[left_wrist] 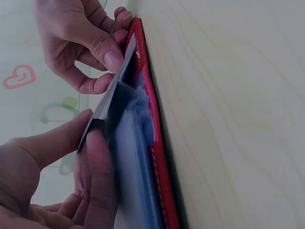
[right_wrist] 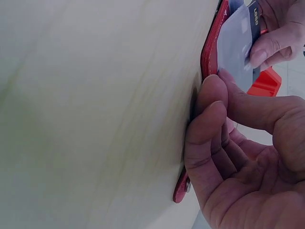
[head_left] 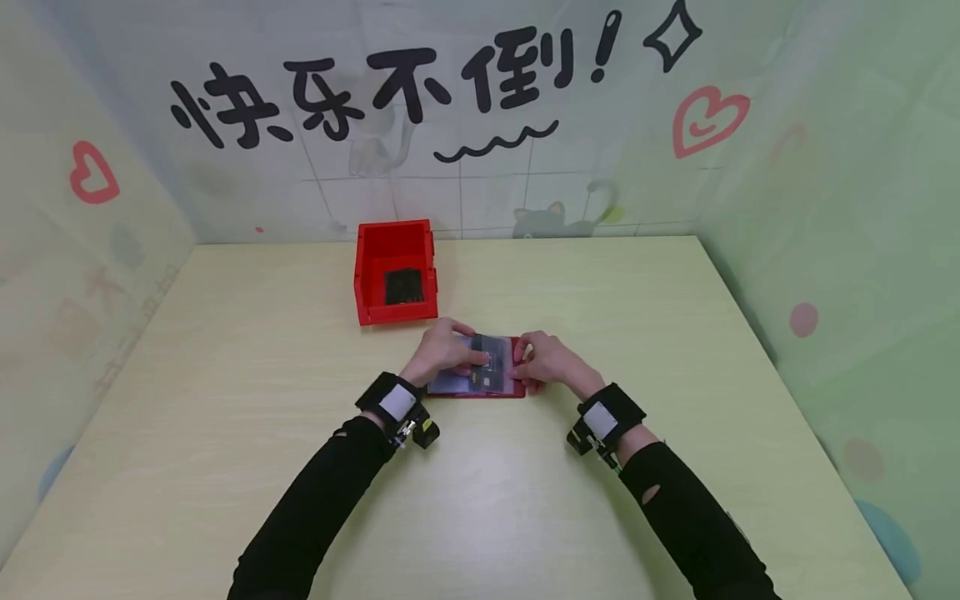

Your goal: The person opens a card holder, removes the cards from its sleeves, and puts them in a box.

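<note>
A red card holder (head_left: pixel 517 390) with clear plastic sleeves (left_wrist: pixel 136 162) lies opened on the table. Between the thumb and fingers of my left hand (head_left: pixel 447 346) is a dark card (head_left: pixel 489 367), pinched and tilted over the sleeves. In the right wrist view this card (right_wrist: pixel 255 18) bears the letters LOGO and is partly behind a clear sleeve (right_wrist: pixel 236 40). My right hand (head_left: pixel 553 362) pinches that sleeve's edge between thumb and forefinger, at the holder's right side. How far the card sits inside the sleeve I cannot tell.
Behind my left hand stands a red bin (head_left: pixel 371 312) with dark cards (head_left: pixel 403 286) inside. A strap tab with a metal snap (right_wrist: pixel 180 188) sticks out from the holder below my right hand. Printed cloth walls (head_left: pixel 825 250) border the pale table (head_left: pixel 225 375).
</note>
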A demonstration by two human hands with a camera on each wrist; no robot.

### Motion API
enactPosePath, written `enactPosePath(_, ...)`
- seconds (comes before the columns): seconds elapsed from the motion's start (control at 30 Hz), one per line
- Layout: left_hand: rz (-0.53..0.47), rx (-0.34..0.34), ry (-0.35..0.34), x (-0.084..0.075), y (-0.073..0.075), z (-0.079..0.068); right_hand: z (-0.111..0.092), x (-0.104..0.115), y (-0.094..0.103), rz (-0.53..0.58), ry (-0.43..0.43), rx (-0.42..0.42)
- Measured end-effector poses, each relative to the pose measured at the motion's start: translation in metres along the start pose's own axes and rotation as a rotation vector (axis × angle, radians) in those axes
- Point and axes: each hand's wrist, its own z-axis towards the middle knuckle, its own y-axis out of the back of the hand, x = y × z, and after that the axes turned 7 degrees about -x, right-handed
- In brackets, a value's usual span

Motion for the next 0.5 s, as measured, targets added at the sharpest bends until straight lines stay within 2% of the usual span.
enactPosePath(0.27, 0.031, -0.038, -0.031, 0.009, 0.027, -0.008, -0.002, 0.003, -0.001, -0.001, 0.0, 0.001)
enactPosePath(0.5, 0.104, -0.046, -0.05, 0.007, 0.056, -0.013, -0.003, 0.002, -0.001, 0.011, 0.017, 0.006)
